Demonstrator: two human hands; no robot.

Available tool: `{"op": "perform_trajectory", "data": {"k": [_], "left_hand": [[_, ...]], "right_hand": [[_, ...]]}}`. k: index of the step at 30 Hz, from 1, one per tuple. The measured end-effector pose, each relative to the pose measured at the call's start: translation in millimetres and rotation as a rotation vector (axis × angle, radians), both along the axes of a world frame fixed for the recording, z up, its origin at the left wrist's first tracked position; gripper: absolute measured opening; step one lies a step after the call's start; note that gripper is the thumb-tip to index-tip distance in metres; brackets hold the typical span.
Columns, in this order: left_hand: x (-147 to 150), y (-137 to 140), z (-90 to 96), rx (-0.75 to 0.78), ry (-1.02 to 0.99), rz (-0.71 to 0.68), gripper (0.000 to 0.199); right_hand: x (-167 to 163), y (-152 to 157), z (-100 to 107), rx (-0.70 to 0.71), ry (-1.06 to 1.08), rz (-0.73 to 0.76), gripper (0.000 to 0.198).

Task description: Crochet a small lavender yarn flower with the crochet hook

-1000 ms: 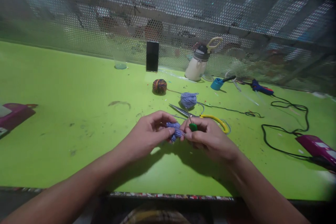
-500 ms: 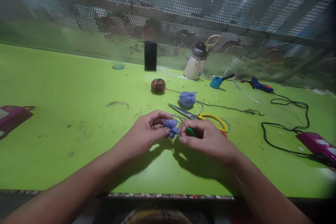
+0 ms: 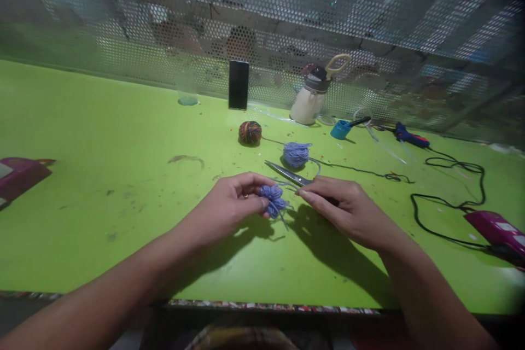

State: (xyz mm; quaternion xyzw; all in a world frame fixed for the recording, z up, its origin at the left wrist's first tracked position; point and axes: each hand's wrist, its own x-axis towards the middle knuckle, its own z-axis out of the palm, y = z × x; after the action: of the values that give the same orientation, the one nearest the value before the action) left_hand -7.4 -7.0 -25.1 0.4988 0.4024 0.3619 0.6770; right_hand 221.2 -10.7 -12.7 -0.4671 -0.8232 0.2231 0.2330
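Observation:
My left hand (image 3: 235, 202) is closed on a small purple crocheted flower (image 3: 273, 199), pinching it between thumb and fingers; loose yarn ends hang from its right side. My right hand (image 3: 340, 202) is closed, thumb against forefinger, just right of the flower. Thin yarn strands run close to its fingertips, but what it grips is hidden. The blades of the scissors (image 3: 287, 172) show beyond this hand, which covers their handles. Behind them sit a ball of purple yarn (image 3: 296, 154) and a multicoloured yarn ball (image 3: 250, 133).
Toward the perforated back panel stand a phone (image 3: 238, 85), a cream bottle (image 3: 308, 101) and a blue container (image 3: 340, 129). A glue gun (image 3: 410, 135) lies at right. Its side also has a magenta box (image 3: 496, 229) with a black cable; another magenta box (image 3: 22, 178) is at far left.
My right hand has moved right, away from the flower and over the scissors' yellow handles. The green thing in its fingers no longer shows. The flower's yarn ends are now exposed.

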Motion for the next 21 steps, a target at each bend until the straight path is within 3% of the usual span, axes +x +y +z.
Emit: {"op": "perform_trajectory", "data": {"k": [3, 8, 21], "left_hand": [[0, 0, 0.7, -0.013, -0.011, -0.024, 0.020], [0, 0, 3.8, -0.033, -0.005, -0.097, 0.016], [-2, -1, 6.5, -0.041, -0.087, -0.125, 0.006]], "right_hand": [[-3, -2, -3, 0.037, -0.059, 0.060, 0.022], [-9, -5, -6, 0.137, 0.030, 0.117, 0.016], [-8, -7, -12, 0.157, 0.064, 0.143, 0.014]]}}
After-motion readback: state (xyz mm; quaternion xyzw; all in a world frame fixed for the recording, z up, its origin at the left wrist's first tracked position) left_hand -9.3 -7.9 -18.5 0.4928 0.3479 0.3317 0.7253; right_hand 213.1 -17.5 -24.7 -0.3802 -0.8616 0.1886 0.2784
